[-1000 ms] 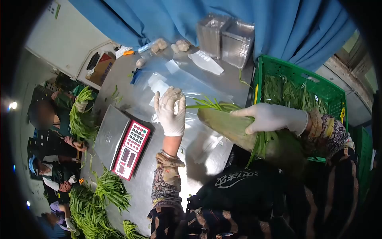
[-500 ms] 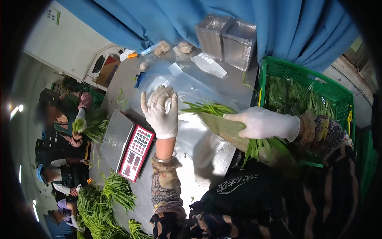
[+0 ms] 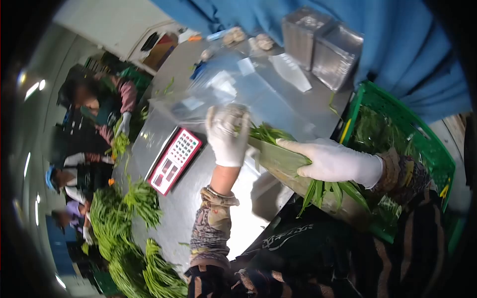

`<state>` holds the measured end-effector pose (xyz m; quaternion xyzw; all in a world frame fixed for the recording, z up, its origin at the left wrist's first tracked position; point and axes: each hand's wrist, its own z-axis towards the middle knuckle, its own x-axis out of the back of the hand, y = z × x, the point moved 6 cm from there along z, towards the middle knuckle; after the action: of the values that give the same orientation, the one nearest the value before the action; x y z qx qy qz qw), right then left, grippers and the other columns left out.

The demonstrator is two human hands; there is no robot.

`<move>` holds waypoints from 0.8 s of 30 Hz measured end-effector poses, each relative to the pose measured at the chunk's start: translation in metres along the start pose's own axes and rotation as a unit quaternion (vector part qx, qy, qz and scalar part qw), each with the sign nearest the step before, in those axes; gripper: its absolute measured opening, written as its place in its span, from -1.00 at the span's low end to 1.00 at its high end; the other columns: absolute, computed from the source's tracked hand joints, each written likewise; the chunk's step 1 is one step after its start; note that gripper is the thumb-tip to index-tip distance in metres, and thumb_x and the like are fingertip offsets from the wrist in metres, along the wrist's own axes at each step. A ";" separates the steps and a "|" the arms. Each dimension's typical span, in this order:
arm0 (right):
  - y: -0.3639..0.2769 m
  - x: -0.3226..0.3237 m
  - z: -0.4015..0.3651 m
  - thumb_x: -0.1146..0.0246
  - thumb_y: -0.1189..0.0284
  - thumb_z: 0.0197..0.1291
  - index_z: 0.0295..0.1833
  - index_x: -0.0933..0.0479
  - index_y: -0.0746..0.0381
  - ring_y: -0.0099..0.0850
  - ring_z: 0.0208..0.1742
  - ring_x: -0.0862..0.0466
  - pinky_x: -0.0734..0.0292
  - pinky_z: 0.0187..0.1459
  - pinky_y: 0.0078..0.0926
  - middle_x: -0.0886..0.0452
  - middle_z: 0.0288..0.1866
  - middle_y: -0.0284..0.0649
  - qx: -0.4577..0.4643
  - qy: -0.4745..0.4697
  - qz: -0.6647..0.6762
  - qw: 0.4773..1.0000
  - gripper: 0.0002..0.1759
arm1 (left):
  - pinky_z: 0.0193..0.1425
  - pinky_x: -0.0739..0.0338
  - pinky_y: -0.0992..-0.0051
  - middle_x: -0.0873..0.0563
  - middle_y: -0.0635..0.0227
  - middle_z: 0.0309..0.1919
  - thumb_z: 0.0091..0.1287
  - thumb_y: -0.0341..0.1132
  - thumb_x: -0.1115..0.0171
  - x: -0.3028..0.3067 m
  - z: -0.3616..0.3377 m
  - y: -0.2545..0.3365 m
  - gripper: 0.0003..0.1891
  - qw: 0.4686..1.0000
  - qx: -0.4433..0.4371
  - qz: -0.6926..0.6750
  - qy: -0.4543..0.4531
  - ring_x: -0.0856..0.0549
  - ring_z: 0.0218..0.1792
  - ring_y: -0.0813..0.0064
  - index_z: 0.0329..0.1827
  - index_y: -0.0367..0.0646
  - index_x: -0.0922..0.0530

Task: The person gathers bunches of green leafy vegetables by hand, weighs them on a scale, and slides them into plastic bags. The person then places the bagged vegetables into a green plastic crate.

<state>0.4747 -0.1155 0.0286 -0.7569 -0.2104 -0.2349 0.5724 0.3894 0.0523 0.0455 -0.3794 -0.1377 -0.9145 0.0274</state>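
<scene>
My right hand [image 3: 338, 161], in a white glove, grips a bunch of long-stemmed leafy greens [image 3: 333, 193] wrapped in a broad, pale green band or sleeve [image 3: 276, 158]. The stem ends [image 3: 268, 132] point towards my left hand and the leaves hang below my right. My left hand [image 3: 228, 136], also gloved, is raised beside the stems with its fingers curled. A clear plastic bag or film [image 3: 184, 107] runs up to these fingers and seems pinched in them; the fingertips are blurred. The red-framed scale [image 3: 175, 161] stands left of my left hand.
Piles of greens [image 3: 117, 218] lie on the metal table [image 3: 174, 218] at lower left. Stacked clear trays [image 3: 338, 54] stand at the back. A green crate [image 3: 402, 119] with bagged greens is at the right. Several co-workers [image 3: 74, 176] handle greens along the left.
The view has shifted, so the table items appear further right. My left hand's fingers have curled in, and the plastic film now reaches it. My right hand keeps its hold on the greens.
</scene>
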 end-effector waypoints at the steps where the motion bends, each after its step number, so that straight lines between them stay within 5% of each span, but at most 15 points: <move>1: -0.002 -0.001 0.004 -0.19 0.43 0.04 0.33 -0.27 0.24 0.01 -0.02 -0.56 -0.45 0.03 -0.20 -0.55 -0.05 0.15 0.016 -0.002 -0.006 1.000 -0.34 | 0.33 -0.27 0.19 -0.66 0.39 -0.21 -0.03 -0.42 -0.28 0.003 -0.010 0.026 -0.72 0.993 -0.106 0.045 -0.023 -0.64 -0.09 0.40 -0.19 -0.05 -0.59; 3: -0.011 -0.007 0.007 -0.17 0.43 0.04 0.30 -0.29 0.30 0.01 -0.08 -0.58 -0.46 -0.02 -0.19 -0.57 -0.12 0.15 0.040 -0.003 -0.009 0.999 -0.37 | 0.33 -0.27 0.15 -0.66 0.40 -0.20 -0.08 -0.39 -0.27 0.028 -0.017 0.082 -0.69 0.974 -0.196 -0.015 -0.110 -0.63 -0.03 0.39 -0.19 -0.04 -0.59; 9: -0.096 0.000 -0.012 -0.20 0.53 0.05 0.31 -0.29 0.27 -0.03 0.04 -0.54 -0.48 0.03 -0.27 -0.53 0.03 0.05 0.205 0.089 0.008 0.975 -0.37 | 0.45 0.02 -0.01 -0.65 0.47 -0.13 0.04 -0.31 -0.31 0.135 -0.028 0.079 -0.67 0.974 -0.107 0.176 0.096 -0.58 0.09 0.35 -0.08 -0.01 -0.54; 13: -0.155 -0.022 -0.013 -0.24 0.58 0.02 0.36 -0.28 0.18 -0.14 0.19 -0.50 -0.40 0.18 -0.33 -0.46 0.21 -0.02 0.253 0.076 0.033 0.964 -0.30 | 0.48 0.16 0.06 -0.02 -0.04 0.44 0.12 -0.03 -0.36 0.206 -0.086 0.049 -0.01 0.922 0.027 0.279 0.268 0.06 0.46 0.01 0.48 -0.15 0.09; 15: -0.168 -0.050 -0.003 -0.24 0.58 0.03 0.36 -0.27 0.18 -0.13 0.22 -0.48 -0.38 0.21 -0.33 -0.43 0.25 -0.02 0.253 0.026 0.023 0.967 -0.30 | 0.49 0.13 0.13 0.18 -0.01 0.48 0.20 -0.15 -0.28 0.221 -0.127 0.024 -0.01 0.932 0.143 0.225 0.247 0.13 0.48 0.04 0.49 -0.20 0.25; 18: -0.151 -0.117 0.043 -0.22 0.56 -0.01 0.35 -0.29 0.14 -0.26 -0.05 -0.65 -0.50 -0.01 -0.43 -0.58 -0.01 0.07 0.204 -0.102 0.095 0.969 -0.29 | 0.36 -0.19 0.36 -0.21 -0.08 0.33 0.26 -0.24 -0.17 0.203 -0.221 -0.024 -0.19 0.888 0.429 0.080 0.143 -0.27 0.35 0.18 0.47 -0.20 0.09; 19: -0.146 -0.138 0.055 -0.21 0.53 -0.03 0.32 -0.33 0.19 -0.32 -0.11 -0.67 -0.50 -0.04 -0.46 -0.61 -0.07 0.10 0.134 -0.153 0.105 0.973 -0.32 | 0.26 -0.34 0.43 -0.43 -0.11 0.22 0.29 -0.26 -0.13 0.187 -0.262 -0.041 -0.28 0.840 0.535 0.017 0.094 -0.46 0.25 0.24 0.46 -0.21 -0.03; 21: -0.137 -0.175 0.070 -0.23 0.52 -0.05 0.30 -0.36 0.20 -0.34 -0.13 -0.66 -0.51 -0.06 -0.48 -0.61 -0.06 0.09 0.136 -0.184 0.050 0.972 -0.33 | -0.07 -0.51 0.43 -0.69 0.01 -0.20 0.36 -0.20 -0.03 0.153 -0.333 -0.066 -0.48 0.732 0.678 -0.039 -0.062 -0.69 -0.14 0.32 0.35 -0.20 -0.29; 23: -0.137 -0.201 0.076 -0.24 0.52 -0.06 0.29 -0.37 0.20 -0.36 -0.13 -0.66 -0.50 -0.07 -0.50 -0.61 -0.07 0.09 0.121 -0.209 0.004 0.970 -0.33 | -0.26 -0.53 0.41 -0.70 0.12 -0.40 0.40 -0.13 0.04 0.138 -0.363 -0.068 -0.54 0.739 0.666 -0.063 -0.080 -0.69 -0.37 0.40 0.27 -0.20 -0.41; 24: -0.144 -0.206 0.075 -0.24 0.53 -0.06 0.28 -0.37 0.21 -0.34 -0.10 -0.66 -0.50 -0.04 -0.49 -0.62 -0.05 0.06 0.127 -0.203 -0.031 0.970 -0.34 | -0.32 -0.52 0.44 -0.67 0.15 -0.44 0.40 -0.15 0.04 0.141 -0.368 -0.069 -0.55 0.790 0.608 -0.002 -0.075 -0.66 -0.42 0.42 0.25 -0.21 -0.42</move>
<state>0.2335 -0.0159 -0.0010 -0.7030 -0.3734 -0.0651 0.6018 0.0260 0.0262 -0.1197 -0.3513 -0.6676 -0.6108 0.2404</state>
